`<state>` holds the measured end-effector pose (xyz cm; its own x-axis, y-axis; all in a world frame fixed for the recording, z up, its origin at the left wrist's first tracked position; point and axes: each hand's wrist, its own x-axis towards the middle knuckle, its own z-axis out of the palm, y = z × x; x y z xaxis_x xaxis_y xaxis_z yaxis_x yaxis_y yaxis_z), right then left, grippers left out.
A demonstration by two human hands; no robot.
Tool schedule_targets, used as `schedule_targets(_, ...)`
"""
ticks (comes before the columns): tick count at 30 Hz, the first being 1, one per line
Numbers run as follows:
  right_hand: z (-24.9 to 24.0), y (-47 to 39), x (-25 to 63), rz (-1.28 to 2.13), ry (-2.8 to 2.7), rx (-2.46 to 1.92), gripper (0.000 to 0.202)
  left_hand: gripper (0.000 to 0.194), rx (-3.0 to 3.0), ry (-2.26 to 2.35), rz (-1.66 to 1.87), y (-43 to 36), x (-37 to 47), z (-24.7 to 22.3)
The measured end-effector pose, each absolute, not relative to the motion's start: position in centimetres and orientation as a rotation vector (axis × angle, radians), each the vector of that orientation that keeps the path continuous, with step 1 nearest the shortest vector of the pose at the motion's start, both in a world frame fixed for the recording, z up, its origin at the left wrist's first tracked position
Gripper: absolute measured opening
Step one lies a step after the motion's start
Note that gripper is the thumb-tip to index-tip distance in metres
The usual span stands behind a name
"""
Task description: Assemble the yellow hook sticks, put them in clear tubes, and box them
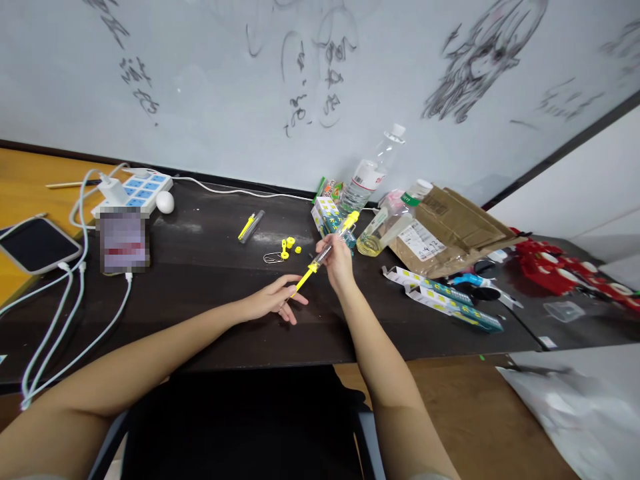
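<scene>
My right hand [338, 261] is closed around a clear tube with yellow ends [327, 250], which slants up to the right over the dark table. A thin yellow rod [303, 279] sticks out of the tube's lower end. At that rod's tip is my left hand [275, 298], its thumb and forefinger seemingly pinching it while the other fingers spread. Beyond the hands lie several small yellow parts [285, 248] and a bent wire loop [273, 257]. A shorter clear tube with a yellow piece [251, 226] rests farther back.
Patterned boxes [328, 212], a water bottle [363, 183] and a bottle of yellowish liquid [395, 223] stand at the back. A cardboard package [440, 230] and long narrow boxes [453, 303] lie right. Leftward are a power strip [145, 190], phone [40, 243] and white cables [75, 293].
</scene>
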<state>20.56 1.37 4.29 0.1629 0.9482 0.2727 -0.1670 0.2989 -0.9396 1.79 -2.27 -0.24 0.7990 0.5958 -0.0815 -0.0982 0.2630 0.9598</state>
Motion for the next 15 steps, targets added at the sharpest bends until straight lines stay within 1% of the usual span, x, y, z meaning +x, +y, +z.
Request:
schedule_targets(2,4.5,1.3,20.7,1.019,-1.101,-0.924,0.038,0.052,1.224,0.449,0.521,-2.3,1.9,-0.5)
schedule_targets(4,4.0,1.2,20.0,1.126,-1.135,-0.905,0.038,0.054,1.237,0.44,0.557,-2.0,1.9,-0.9)
schedule_targets(7,2.7,0.9,18.4,1.304,-1.185,-0.889,0.039,0.072,1.278,0.46,0.597,-1.7,1.7,-1.4)
schedule_targets(9,2.1,0.7,17.6,1.354,-1.21,-0.885,0.038,0.083,1.291,0.483,0.623,-1.7,1.6,-1.4)
schedule_targets(15,2.1,0.4,17.8,1.395,-1.235,-0.881,0.032,0.091,1.256,0.54,0.717,-1.7,1.6,-0.8)
